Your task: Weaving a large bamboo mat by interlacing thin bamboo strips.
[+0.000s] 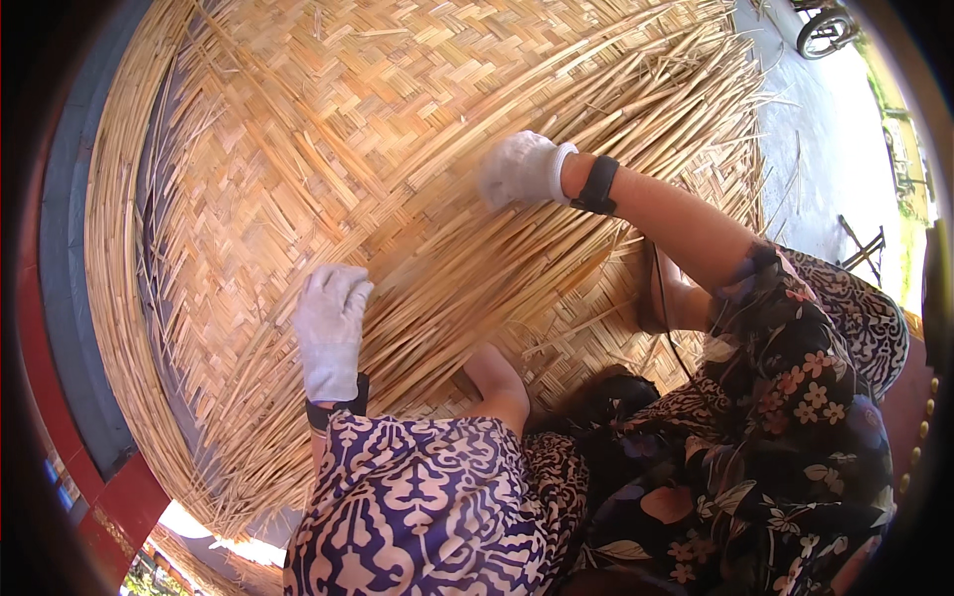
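Long pale straw stalks [477, 288] lie as a thick loose band, slanting from lower left to upper right across a woven mat [328, 89]. My left hand [335, 320], in a whitish glove, is closed with bent fingers at the band's left side. Higher up and to the right, my right hand [522, 169], in a matching glove, is curled like a fist over the band's upper edge. Its fingers are blurred, and the palm side is hidden. The stalks between both hands are smeared by motion.
A bundled straw edge [114, 228] curves along the left. More loose stalks [288, 109] lie on the mat at upper left. My bare feet or legs [497, 382] rest on the mat close to me. Grey floor [815, 159] and a wheel [825, 33] appear at right.
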Tool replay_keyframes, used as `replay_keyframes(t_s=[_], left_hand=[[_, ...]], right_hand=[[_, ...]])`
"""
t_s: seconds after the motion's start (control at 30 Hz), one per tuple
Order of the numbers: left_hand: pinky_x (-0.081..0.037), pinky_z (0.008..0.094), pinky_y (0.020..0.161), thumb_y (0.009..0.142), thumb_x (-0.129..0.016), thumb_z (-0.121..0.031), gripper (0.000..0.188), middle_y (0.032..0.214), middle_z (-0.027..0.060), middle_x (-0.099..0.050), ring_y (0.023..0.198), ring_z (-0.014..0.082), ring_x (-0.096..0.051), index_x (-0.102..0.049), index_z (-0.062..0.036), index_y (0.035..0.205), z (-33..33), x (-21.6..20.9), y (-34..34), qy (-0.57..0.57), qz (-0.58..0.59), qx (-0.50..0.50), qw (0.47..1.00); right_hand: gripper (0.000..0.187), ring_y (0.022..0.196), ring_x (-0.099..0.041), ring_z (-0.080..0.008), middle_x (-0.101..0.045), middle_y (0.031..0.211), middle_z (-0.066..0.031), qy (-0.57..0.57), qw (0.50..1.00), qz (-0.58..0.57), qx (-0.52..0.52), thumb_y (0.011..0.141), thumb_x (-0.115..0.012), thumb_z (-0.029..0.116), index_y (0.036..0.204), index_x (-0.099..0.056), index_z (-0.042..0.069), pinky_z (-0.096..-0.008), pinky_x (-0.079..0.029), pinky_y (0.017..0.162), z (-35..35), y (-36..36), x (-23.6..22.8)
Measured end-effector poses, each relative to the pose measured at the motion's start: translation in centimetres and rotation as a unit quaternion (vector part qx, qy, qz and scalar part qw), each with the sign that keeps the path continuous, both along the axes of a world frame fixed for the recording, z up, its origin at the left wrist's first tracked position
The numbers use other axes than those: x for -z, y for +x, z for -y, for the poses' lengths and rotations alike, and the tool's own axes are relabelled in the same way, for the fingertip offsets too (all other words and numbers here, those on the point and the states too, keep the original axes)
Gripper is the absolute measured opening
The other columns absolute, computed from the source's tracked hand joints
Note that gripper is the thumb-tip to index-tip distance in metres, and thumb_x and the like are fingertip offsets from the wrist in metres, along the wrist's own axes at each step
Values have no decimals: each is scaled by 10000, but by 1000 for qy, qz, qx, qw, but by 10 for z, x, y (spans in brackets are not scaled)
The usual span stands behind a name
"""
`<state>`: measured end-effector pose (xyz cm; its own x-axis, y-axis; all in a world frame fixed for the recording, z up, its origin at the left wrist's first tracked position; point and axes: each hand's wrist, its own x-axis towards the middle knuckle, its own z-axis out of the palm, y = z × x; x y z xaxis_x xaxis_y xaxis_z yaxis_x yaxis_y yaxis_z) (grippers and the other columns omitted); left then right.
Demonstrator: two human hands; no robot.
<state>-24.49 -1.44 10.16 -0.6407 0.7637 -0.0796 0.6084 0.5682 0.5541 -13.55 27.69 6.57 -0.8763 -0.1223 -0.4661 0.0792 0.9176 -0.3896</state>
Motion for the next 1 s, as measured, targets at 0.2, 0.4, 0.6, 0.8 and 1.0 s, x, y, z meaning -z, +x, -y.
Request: replay_keyframes(t_s=[0.2, 0.4, 0.6, 0.8, 1.0], left_hand=[[-420, 355, 859, 745, -670, -245, 241, 909, 38, -579, 918, 242, -532, -637, -138, 958, 3, 17, 34, -54, -37, 101, 993], [-451, 317, 751, 818, -586, -176, 170, 867, 112, -604, 812, 265, -576, -611, -58, 938, 24, 13, 28, 11, 145, -8, 989], [-438, 333, 790, 828, -602, -183, 254, 959, 149, -606, 904, 269, -576, -567, -32, 1029, 25, 5, 24, -69, 205, 22, 976], [-406, 381, 879, 823, -595, -400, 595, 1163, 176, -525, 1064, 289, -512, -415, -32, 1255, -19, -19, 46, -37, -37, 129, 990], [-435, 308, 577, 839, -572, -407, 452, 729, 115, -588, 611, 184, -543, -593, 11, 1009, -43, -57, 36, 10, 177, -36, 984]], right_hand=[[198, 815, -604, -256, -642, 810, -44, -31, 995, -93, -28, 749, -637, 341, 840, -675, 169, -366, -488, 678, -2, 25, -23], [206, 861, -608, -221, -653, 847, -25, -33, 998, 29, 36, 775, -623, 343, 875, -688, 175, -345, -483, 732, -8, 35, -27], [190, 824, -619, -217, -664, 872, -30, -39, 994, -1, 106, 813, -583, 329, 884, -689, 189, -336, -482, 743, -5, 39, -47], [145, 685, -627, -227, -644, 711, -64, -64, 985, -141, 83, 788, -596, 287, 782, -661, 157, -342, -500, 621, 24, 38, -69], [166, 797, -512, -207, -513, 780, 3, 2, 835, -550, -5, 655, -614, 261, 747, -575, 129, -341, -424, 683, 68, 35, -112]])
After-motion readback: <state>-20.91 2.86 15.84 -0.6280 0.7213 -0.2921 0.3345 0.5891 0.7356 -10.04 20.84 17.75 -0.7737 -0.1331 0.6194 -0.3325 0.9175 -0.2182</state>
